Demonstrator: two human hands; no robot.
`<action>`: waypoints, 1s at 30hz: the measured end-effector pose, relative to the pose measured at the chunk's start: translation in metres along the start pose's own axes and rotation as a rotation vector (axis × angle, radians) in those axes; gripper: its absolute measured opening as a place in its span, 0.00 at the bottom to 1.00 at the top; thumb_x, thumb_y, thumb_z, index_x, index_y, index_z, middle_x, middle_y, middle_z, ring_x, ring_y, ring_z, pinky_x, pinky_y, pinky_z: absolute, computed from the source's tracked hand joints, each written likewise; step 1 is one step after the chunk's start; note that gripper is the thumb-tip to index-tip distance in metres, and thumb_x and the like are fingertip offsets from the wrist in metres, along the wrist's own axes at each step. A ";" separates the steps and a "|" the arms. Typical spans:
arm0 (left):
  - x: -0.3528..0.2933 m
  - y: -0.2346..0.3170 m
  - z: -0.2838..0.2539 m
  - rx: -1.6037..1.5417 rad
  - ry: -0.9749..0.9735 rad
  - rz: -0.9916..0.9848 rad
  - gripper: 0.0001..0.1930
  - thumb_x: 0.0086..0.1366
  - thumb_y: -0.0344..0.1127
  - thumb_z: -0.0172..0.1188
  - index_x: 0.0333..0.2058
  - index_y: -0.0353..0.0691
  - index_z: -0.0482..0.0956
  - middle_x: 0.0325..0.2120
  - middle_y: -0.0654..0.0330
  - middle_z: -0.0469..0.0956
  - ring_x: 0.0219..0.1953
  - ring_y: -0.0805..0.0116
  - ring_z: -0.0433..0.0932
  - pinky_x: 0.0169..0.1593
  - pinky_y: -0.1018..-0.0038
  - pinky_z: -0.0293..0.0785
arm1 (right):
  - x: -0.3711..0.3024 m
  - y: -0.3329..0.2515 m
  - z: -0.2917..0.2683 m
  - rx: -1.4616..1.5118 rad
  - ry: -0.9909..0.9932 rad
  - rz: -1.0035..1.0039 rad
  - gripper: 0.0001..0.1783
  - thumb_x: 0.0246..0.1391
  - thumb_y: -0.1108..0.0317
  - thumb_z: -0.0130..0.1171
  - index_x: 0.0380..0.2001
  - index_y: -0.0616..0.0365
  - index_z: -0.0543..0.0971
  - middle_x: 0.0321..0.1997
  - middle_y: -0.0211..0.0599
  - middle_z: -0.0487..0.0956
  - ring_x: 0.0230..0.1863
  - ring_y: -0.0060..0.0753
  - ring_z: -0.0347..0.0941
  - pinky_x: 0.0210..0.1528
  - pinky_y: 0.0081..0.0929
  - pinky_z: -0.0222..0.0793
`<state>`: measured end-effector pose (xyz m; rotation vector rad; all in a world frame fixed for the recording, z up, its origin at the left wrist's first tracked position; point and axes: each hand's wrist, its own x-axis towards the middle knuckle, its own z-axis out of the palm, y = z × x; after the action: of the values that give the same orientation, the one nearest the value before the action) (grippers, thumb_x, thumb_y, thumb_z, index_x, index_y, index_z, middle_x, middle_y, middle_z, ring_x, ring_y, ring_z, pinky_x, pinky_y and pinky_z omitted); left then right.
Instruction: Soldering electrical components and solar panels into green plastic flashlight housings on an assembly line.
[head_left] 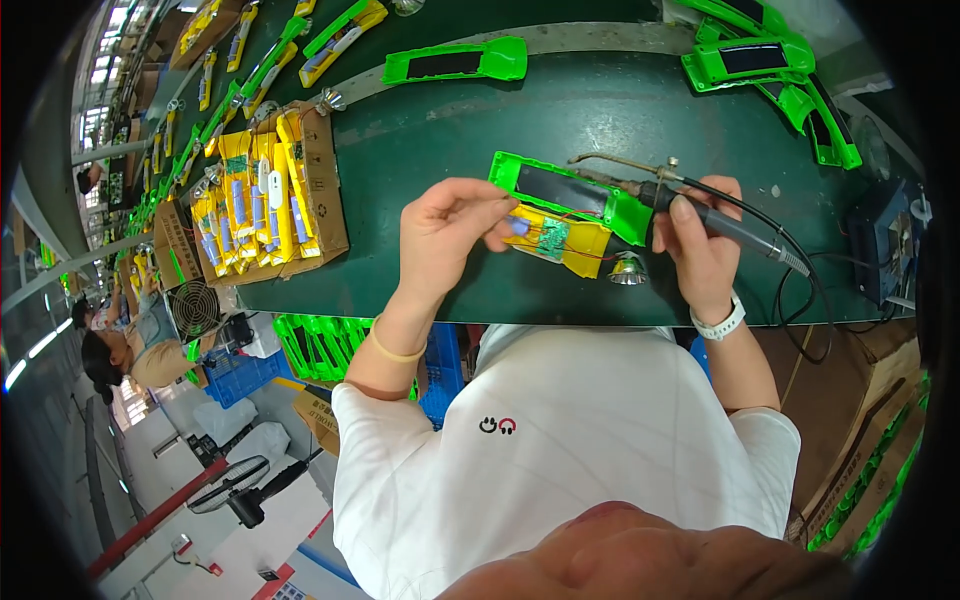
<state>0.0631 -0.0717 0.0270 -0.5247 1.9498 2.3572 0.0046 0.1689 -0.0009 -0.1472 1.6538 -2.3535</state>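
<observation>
My right hand grips a soldering iron with a black handle, a thin curved metal feed tube and a black cable. Its tip reaches left over a green plastic shell with a dark panel. Directly below the shell lies a yellow casing with a small green circuit board, a blue-violet cylinder and thin red wires. A silver lamp reflector sits at the casing's right end. My left hand is pinched closed at the left end of shell and casing; what its fingertips hold is hidden.
A cardboard box of yellow casings stands left on the green table. One green shell lies at the far side, with stacked shells far right. A dark blue device stands at right. Co-workers sit far left.
</observation>
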 end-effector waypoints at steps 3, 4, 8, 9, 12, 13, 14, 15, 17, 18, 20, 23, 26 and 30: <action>0.022 -0.004 -0.012 0.558 0.052 0.288 0.01 0.52 0.24 0.59 0.25 0.35 0.79 0.25 0.58 0.78 0.26 0.70 0.76 0.28 0.76 0.72 | 0.000 0.009 0.018 -0.031 -0.021 0.039 0.15 0.52 0.76 0.54 0.37 0.58 0.59 0.29 0.33 0.69 0.21 0.18 0.67 0.22 0.15 0.65; 0.031 -0.002 -0.016 0.820 -0.045 0.439 0.02 0.51 0.25 0.60 0.25 0.36 0.79 0.24 0.58 0.76 0.26 0.68 0.76 0.29 0.74 0.72 | 0.001 0.013 0.021 -0.068 -0.042 0.060 0.15 0.52 0.76 0.54 0.37 0.59 0.59 0.29 0.34 0.69 0.21 0.18 0.68 0.22 0.15 0.66; 0.044 0.005 -0.015 1.178 -0.213 0.467 0.03 0.48 0.28 0.59 0.23 0.37 0.79 0.23 0.55 0.70 0.28 0.60 0.72 0.32 0.70 0.72 | 0.004 0.027 0.027 -0.084 -0.053 0.056 0.15 0.51 0.75 0.55 0.36 0.59 0.59 0.29 0.33 0.69 0.22 0.18 0.69 0.22 0.14 0.67; 0.046 0.006 -0.014 1.232 -0.259 0.443 0.02 0.49 0.28 0.59 0.22 0.37 0.78 0.23 0.55 0.69 0.28 0.60 0.72 0.32 0.69 0.72 | 0.004 0.029 0.028 -0.086 -0.056 0.057 0.15 0.51 0.75 0.55 0.36 0.59 0.59 0.29 0.33 0.69 0.22 0.18 0.69 0.22 0.14 0.67; 0.049 0.005 -0.011 1.259 -0.273 0.422 0.02 0.48 0.27 0.58 0.21 0.36 0.78 0.23 0.54 0.68 0.28 0.59 0.71 0.33 0.69 0.71 | 0.005 0.032 0.030 -0.137 -0.072 0.027 0.15 0.51 0.75 0.55 0.35 0.60 0.59 0.27 0.33 0.69 0.23 0.17 0.69 0.23 0.14 0.67; 0.049 0.004 -0.011 1.257 -0.271 0.421 0.02 0.48 0.27 0.58 0.21 0.36 0.78 0.23 0.54 0.68 0.28 0.59 0.71 0.33 0.69 0.71 | 0.005 0.032 0.030 -0.139 -0.080 0.026 0.15 0.51 0.75 0.56 0.35 0.60 0.59 0.27 0.32 0.69 0.23 0.17 0.69 0.23 0.14 0.67; 0.049 0.004 -0.011 1.256 -0.266 0.426 0.02 0.48 0.27 0.57 0.21 0.36 0.77 0.23 0.54 0.68 0.28 0.59 0.71 0.33 0.69 0.71 | 0.005 0.032 0.030 -0.140 -0.088 0.026 0.15 0.51 0.75 0.56 0.35 0.60 0.59 0.27 0.32 0.70 0.23 0.17 0.69 0.23 0.14 0.67; 0.049 0.004 -0.011 1.255 -0.263 0.431 0.02 0.48 0.27 0.57 0.21 0.35 0.77 0.23 0.54 0.68 0.28 0.59 0.71 0.33 0.68 0.71 | 0.006 0.032 0.030 -0.141 -0.089 0.026 0.15 0.51 0.75 0.56 0.35 0.60 0.59 0.27 0.32 0.70 0.23 0.17 0.69 0.23 0.14 0.67; 0.049 0.004 -0.012 1.248 -0.263 0.420 0.02 0.48 0.27 0.57 0.21 0.35 0.77 0.23 0.54 0.68 0.28 0.59 0.71 0.33 0.69 0.71 | 0.006 0.031 0.030 -0.171 -0.107 0.034 0.15 0.50 0.75 0.56 0.34 0.60 0.59 0.26 0.32 0.70 0.23 0.16 0.69 0.23 0.14 0.67; 0.049 0.004 -0.012 1.242 -0.266 0.410 0.02 0.48 0.26 0.57 0.21 0.35 0.78 0.23 0.54 0.68 0.28 0.59 0.71 0.33 0.69 0.71 | 0.006 0.031 0.030 -0.170 -0.107 0.034 0.15 0.50 0.75 0.56 0.34 0.60 0.59 0.26 0.32 0.70 0.23 0.16 0.69 0.23 0.14 0.67; 0.050 0.003 -0.014 1.233 -0.278 0.415 0.02 0.48 0.27 0.58 0.22 0.37 0.77 0.23 0.56 0.67 0.28 0.60 0.70 0.32 0.70 0.70 | 0.007 0.030 0.030 -0.183 -0.121 0.052 0.15 0.50 0.75 0.56 0.33 0.60 0.59 0.25 0.31 0.69 0.23 0.16 0.69 0.23 0.13 0.66; 0.052 0.003 -0.014 1.233 -0.298 0.419 0.02 0.48 0.28 0.59 0.23 0.38 0.77 0.23 0.58 0.65 0.27 0.62 0.69 0.31 0.71 0.69 | 0.007 0.030 0.029 -0.266 -0.150 0.061 0.13 0.52 0.76 0.53 0.34 0.58 0.59 0.25 0.32 0.70 0.23 0.18 0.68 0.26 0.16 0.66; 0.053 0.005 -0.012 1.253 -0.316 0.413 0.02 0.48 0.28 0.59 0.23 0.38 0.77 0.23 0.58 0.65 0.28 0.62 0.69 0.31 0.71 0.69 | 0.007 0.029 0.032 -0.239 -0.125 0.054 0.13 0.52 0.76 0.52 0.34 0.58 0.59 0.25 0.32 0.70 0.22 0.18 0.68 0.25 0.15 0.65; 0.053 0.008 -0.011 1.300 -0.323 0.375 0.03 0.48 0.29 0.59 0.24 0.38 0.78 0.23 0.58 0.65 0.28 0.62 0.69 0.32 0.71 0.69 | 0.008 0.024 0.035 -0.268 -0.103 0.049 0.12 0.52 0.76 0.52 0.34 0.58 0.59 0.25 0.32 0.70 0.21 0.18 0.68 0.24 0.15 0.64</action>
<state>0.0139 -0.0932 0.0180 0.3085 2.8847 0.7042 0.0090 0.1275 -0.0122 -0.2700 1.8915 -2.0435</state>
